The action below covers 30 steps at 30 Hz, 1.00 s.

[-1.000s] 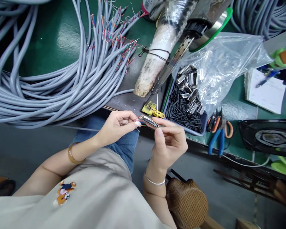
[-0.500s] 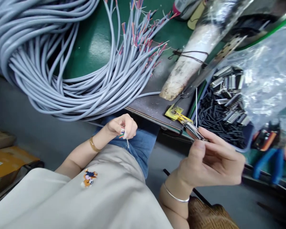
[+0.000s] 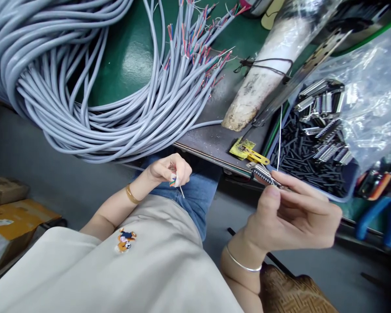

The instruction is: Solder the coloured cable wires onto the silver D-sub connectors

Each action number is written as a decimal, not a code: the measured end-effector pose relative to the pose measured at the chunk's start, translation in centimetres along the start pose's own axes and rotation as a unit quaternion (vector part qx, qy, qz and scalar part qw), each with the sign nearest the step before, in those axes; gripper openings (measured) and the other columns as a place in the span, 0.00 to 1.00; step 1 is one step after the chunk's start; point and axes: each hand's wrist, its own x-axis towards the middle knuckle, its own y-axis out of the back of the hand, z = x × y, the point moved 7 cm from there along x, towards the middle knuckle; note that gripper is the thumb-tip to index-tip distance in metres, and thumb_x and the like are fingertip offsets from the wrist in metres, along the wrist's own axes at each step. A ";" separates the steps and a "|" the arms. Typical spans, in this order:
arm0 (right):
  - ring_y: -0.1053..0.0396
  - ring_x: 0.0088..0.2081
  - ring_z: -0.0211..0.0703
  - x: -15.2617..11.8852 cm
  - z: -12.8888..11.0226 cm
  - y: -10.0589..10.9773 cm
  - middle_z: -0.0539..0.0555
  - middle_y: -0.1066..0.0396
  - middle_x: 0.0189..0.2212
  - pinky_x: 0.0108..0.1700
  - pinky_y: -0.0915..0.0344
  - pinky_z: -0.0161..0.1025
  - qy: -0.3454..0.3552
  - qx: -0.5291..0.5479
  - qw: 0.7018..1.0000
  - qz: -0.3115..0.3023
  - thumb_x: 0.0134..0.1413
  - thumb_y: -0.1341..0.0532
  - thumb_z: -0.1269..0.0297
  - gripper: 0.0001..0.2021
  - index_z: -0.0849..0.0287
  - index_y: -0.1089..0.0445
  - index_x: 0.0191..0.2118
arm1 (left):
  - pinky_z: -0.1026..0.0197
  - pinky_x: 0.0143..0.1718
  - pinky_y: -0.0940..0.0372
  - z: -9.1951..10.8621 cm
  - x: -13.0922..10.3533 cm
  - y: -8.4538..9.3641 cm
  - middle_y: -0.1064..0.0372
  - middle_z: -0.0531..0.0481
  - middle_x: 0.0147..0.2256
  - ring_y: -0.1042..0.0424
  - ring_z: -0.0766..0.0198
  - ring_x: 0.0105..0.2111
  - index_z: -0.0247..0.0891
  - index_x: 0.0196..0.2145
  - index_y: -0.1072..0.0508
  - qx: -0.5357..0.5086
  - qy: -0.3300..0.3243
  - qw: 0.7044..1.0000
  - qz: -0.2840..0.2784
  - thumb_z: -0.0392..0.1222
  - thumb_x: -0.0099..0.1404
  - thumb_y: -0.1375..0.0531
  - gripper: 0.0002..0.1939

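Fingers of my right hand [image 3: 296, 213] pinch one end of a metal connector [image 3: 262, 173], held out beside the bench edge [image 3: 211, 158], while my left hand [image 3: 172, 168] is clenched around coloured wire ends [image 3: 173, 183], a pale strand [image 3: 181, 191] poking below. The connector looks light and rigid, its smooth shell perhaps slippery, best gripped by the end flanges, off the contacts; the wires seem soft, their strands easily broken. Just beyond, a yellow clip [image 3: 258, 157] and a white wrapped tube [image 3: 247, 95] crowd the way; a tray [image 3: 349, 198] of loose connectors [image 3: 327, 113] sits right, looped grey cables [image 3: 124, 130] left.
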 end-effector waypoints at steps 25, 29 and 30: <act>0.20 0.37 0.44 -0.7 0.3 0.2 0.51 0.19 0.39 0.36 0.25 0.42 -0.016 -0.023 1.000 -0.014 0.56 0.31 0.72 0.06 0.56 0.24 0.39 | 0.71 0.14 0.55 4.4 -0.3 -3.0 0.38 0.57 0.18 0.49 0.77 0.14 0.35 0.24 0.30 -0.011 -0.051 0.984 0.172 0.48 0.52 0.25 0.19; 0.20 0.38 0.43 -0.9 1.1 0.0 0.53 0.19 0.40 0.34 0.24 0.40 -0.071 0.025 0.997 -0.023 0.57 0.32 0.73 0.06 0.57 0.26 0.39 | 0.72 0.13 0.56 4.9 -0.3 -3.6 0.42 0.60 0.18 0.50 0.78 0.14 0.35 0.25 0.33 -0.013 -0.071 0.964 0.256 0.46 0.55 0.27 0.19; 0.20 0.39 0.43 -0.9 1.2 0.0 0.53 0.19 0.41 0.35 0.24 0.40 -0.078 0.030 0.996 -0.027 0.57 0.32 0.73 0.06 0.57 0.27 0.39 | 0.72 0.14 0.56 5.0 -0.2 -3.8 0.41 0.60 0.18 0.50 0.79 0.14 0.35 0.25 0.32 -0.010 -0.074 0.963 0.258 0.46 0.55 0.28 0.18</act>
